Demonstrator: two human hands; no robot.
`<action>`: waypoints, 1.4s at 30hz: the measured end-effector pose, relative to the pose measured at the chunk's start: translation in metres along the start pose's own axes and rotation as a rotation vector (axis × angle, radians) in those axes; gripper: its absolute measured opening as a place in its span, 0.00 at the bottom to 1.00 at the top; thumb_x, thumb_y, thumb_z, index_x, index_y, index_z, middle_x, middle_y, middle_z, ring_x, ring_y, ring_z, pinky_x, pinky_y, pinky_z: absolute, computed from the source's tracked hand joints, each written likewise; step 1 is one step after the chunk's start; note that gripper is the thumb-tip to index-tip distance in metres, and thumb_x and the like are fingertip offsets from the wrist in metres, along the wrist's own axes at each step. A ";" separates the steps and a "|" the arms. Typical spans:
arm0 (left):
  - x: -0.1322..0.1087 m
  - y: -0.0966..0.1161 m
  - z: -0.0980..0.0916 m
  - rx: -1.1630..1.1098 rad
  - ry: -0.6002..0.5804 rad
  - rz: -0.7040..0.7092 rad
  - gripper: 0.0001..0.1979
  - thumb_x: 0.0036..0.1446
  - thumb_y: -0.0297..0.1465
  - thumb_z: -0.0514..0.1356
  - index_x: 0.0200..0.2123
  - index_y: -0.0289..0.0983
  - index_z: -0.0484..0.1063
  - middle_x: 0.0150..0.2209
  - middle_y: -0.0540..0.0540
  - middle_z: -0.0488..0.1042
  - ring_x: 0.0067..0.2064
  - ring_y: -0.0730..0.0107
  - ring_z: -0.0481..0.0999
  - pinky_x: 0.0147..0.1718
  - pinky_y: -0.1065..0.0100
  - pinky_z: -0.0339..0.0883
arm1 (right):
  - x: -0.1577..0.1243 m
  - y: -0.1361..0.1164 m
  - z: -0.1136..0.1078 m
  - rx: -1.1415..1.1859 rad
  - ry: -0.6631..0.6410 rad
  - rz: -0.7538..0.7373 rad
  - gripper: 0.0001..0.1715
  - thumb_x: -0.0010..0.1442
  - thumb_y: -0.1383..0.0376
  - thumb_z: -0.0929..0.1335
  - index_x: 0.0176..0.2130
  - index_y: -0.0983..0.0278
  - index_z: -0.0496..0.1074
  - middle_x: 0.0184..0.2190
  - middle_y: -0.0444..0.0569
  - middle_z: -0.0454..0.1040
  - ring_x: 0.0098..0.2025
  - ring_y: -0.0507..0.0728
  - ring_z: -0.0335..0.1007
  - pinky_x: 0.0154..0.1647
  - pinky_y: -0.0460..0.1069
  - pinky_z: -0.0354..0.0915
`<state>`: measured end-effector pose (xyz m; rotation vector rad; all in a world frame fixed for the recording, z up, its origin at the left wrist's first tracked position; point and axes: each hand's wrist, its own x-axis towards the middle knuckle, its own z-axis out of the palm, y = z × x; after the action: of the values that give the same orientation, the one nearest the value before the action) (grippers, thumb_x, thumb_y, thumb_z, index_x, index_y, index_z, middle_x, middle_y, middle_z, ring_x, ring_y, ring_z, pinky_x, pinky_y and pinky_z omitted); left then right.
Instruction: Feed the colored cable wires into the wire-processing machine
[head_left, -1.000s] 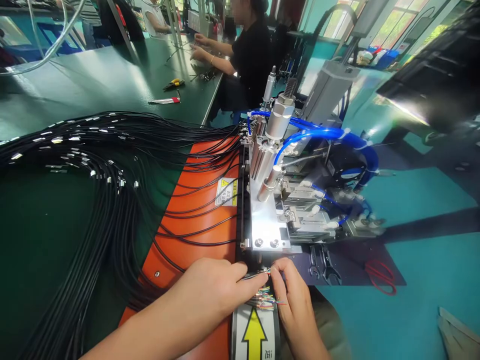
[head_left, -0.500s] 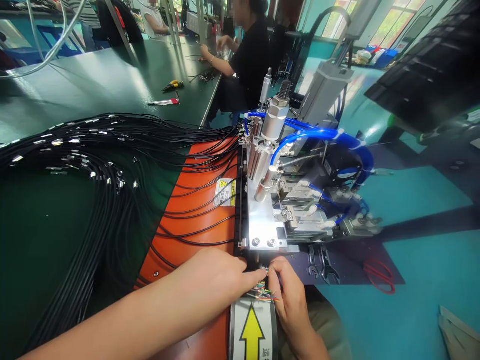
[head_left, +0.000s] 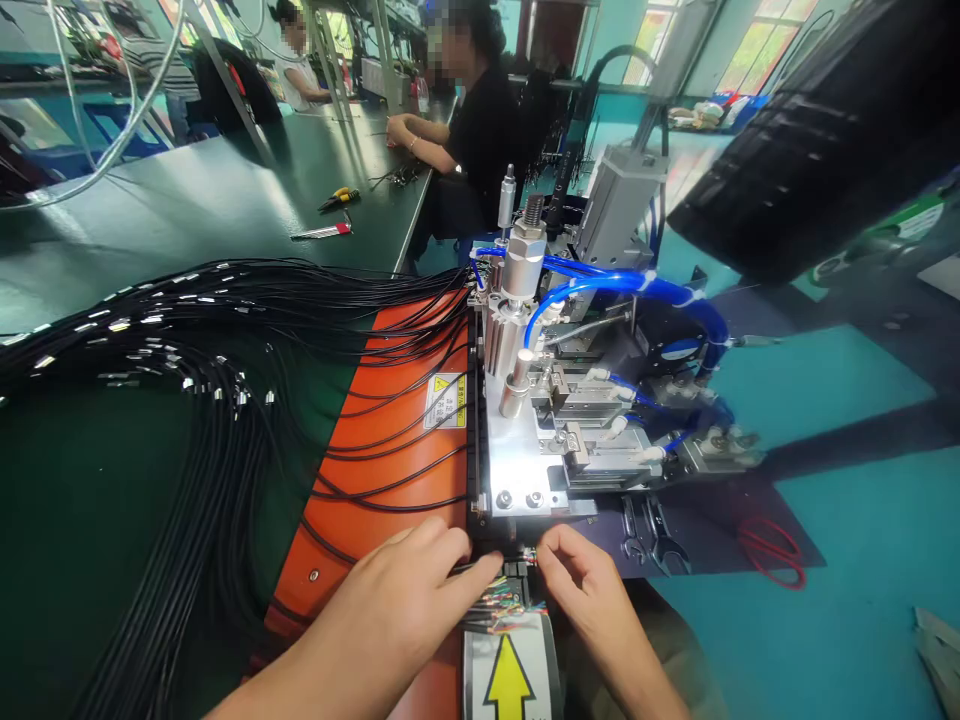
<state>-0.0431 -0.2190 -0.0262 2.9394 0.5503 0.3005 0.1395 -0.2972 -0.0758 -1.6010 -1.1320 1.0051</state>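
My left hand [head_left: 409, 600] pinches a black cable just in front of the metal machine [head_left: 540, 420], its fingertips at the cable's stripped end. My right hand [head_left: 585, 590] pinches the thin coloured wires [head_left: 506, 600] that fan out of that end, close under the machine's front plate. Both hands rest above a label with a yellow arrow [head_left: 508, 672]. What the fingertips press on is partly hidden.
A large bundle of black cables [head_left: 210, 390] spreads over the green bench and across the orange plate [head_left: 390, 460]. Wrenches [head_left: 649, 535] and a red loop [head_left: 772, 550] lie right of the machine. Another person [head_left: 480, 130] works at the far bench, near pliers [head_left: 337, 196].
Both hands stayed at the cable end, sliding slightly toward me. The view tilted up, so the machine sits lower in frame.
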 end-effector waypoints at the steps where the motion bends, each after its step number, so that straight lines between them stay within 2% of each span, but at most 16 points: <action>1: -0.006 -0.002 0.001 -0.042 0.018 -0.013 0.17 0.65 0.27 0.39 0.50 0.39 0.63 0.34 0.45 0.68 0.33 0.66 0.66 0.29 0.70 0.61 | -0.001 0.000 0.001 0.013 0.001 0.019 0.13 0.55 0.63 0.60 0.21 0.63 0.58 0.17 0.38 0.54 0.20 0.49 0.51 0.20 0.43 0.51; 4: -0.016 -0.005 0.000 -0.151 -0.016 -0.060 0.18 0.65 0.27 0.37 0.48 0.38 0.63 0.35 0.45 0.68 0.34 0.67 0.65 0.30 0.71 0.60 | -0.002 0.000 0.003 0.044 0.024 0.065 0.12 0.54 0.62 0.61 0.22 0.63 0.59 0.17 0.38 0.54 0.20 0.49 0.51 0.20 0.44 0.50; 7: -0.017 -0.006 -0.003 -0.170 -0.055 -0.079 0.18 0.65 0.27 0.37 0.44 0.37 0.65 0.33 0.46 0.67 0.33 0.68 0.64 0.29 0.71 0.60 | -0.003 -0.001 0.007 0.064 0.074 0.089 0.13 0.53 0.61 0.61 0.21 0.63 0.59 0.17 0.38 0.52 0.19 0.48 0.49 0.19 0.44 0.48; 12: -0.009 -0.009 -0.007 -0.085 0.013 0.018 0.19 0.63 0.23 0.38 0.41 0.35 0.68 0.27 0.46 0.66 0.29 0.69 0.62 0.25 0.73 0.57 | -0.004 -0.004 0.009 0.078 0.126 0.094 0.12 0.51 0.63 0.62 0.20 0.63 0.58 0.16 0.37 0.51 0.19 0.48 0.47 0.20 0.44 0.45; 17: -0.001 -0.008 -0.016 0.004 -0.140 -0.008 0.18 0.62 0.23 0.41 0.35 0.35 0.69 0.27 0.46 0.65 0.29 0.69 0.62 0.24 0.73 0.56 | -0.005 0.000 0.009 0.110 0.121 0.087 0.10 0.51 0.64 0.63 0.20 0.63 0.60 0.17 0.37 0.53 0.20 0.48 0.49 0.21 0.44 0.47; 20: 0.000 -0.010 -0.014 -0.003 -0.135 0.016 0.18 0.62 0.22 0.40 0.32 0.35 0.69 0.26 0.48 0.64 0.28 0.71 0.62 0.24 0.74 0.55 | -0.004 0.003 0.010 0.162 0.103 0.094 0.11 0.51 0.62 0.63 0.21 0.63 0.59 0.16 0.37 0.55 0.19 0.48 0.52 0.20 0.44 0.51; 25: -0.002 -0.015 -0.009 -0.096 -0.070 0.005 0.18 0.64 0.24 0.40 0.33 0.36 0.69 0.28 0.49 0.64 0.29 0.71 0.61 0.25 0.74 0.55 | -0.003 0.007 0.013 0.247 0.100 0.131 0.13 0.53 0.59 0.63 0.22 0.62 0.59 0.15 0.38 0.59 0.17 0.49 0.57 0.19 0.44 0.55; 30: -0.003 -0.013 -0.008 -0.082 -0.125 -0.022 0.16 0.63 0.24 0.43 0.32 0.36 0.69 0.28 0.49 0.65 0.29 0.71 0.62 0.26 0.74 0.55 | 0.000 0.005 0.012 0.314 0.089 0.153 0.13 0.49 0.60 0.66 0.20 0.63 0.61 0.14 0.37 0.58 0.17 0.48 0.55 0.18 0.43 0.54; 35: -0.004 -0.013 -0.005 -0.047 -0.159 -0.039 0.14 0.62 0.22 0.44 0.34 0.36 0.69 0.30 0.48 0.66 0.30 0.70 0.63 0.27 0.73 0.56 | -0.002 0.004 0.012 0.425 0.109 0.166 0.20 0.55 0.52 0.61 0.22 0.63 0.61 0.16 0.40 0.62 0.16 0.49 0.58 0.19 0.45 0.56; 37: -0.005 -0.014 -0.006 -0.025 -0.140 -0.023 0.13 0.61 0.22 0.45 0.36 0.36 0.69 0.30 0.48 0.67 0.31 0.69 0.64 0.28 0.72 0.57 | -0.004 0.004 0.010 0.428 0.144 0.142 0.21 0.55 0.50 0.61 0.23 0.64 0.62 0.17 0.40 0.63 0.16 0.48 0.58 0.19 0.45 0.55; 40: -0.007 -0.014 -0.009 0.029 -0.032 -0.029 0.10 0.60 0.24 0.50 0.41 0.38 0.68 0.37 0.45 0.69 0.36 0.64 0.67 0.33 0.68 0.61 | -0.013 0.002 0.006 0.376 0.196 0.068 0.19 0.55 0.52 0.63 0.23 0.64 0.63 0.16 0.39 0.63 0.15 0.48 0.58 0.18 0.45 0.55; 41: -0.007 -0.014 -0.010 0.042 0.003 -0.050 0.09 0.59 0.24 0.51 0.40 0.39 0.69 0.39 0.45 0.69 0.38 0.63 0.68 0.34 0.66 0.62 | -0.016 0.000 0.005 0.330 0.221 0.037 0.19 0.57 0.53 0.63 0.22 0.63 0.64 0.15 0.39 0.63 0.16 0.49 0.59 0.18 0.45 0.56; 42: -0.008 -0.014 -0.009 0.040 0.039 -0.059 0.09 0.59 0.26 0.52 0.40 0.41 0.69 0.39 0.46 0.70 0.37 0.63 0.68 0.33 0.67 0.63 | -0.020 -0.003 0.005 0.187 0.281 -0.023 0.19 0.59 0.55 0.62 0.23 0.63 0.66 0.15 0.40 0.64 0.17 0.50 0.61 0.19 0.45 0.58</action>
<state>-0.0573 -0.2084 -0.0207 2.9544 0.6543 0.3443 0.1290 -0.3145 -0.0718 -1.5186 -0.8386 0.8148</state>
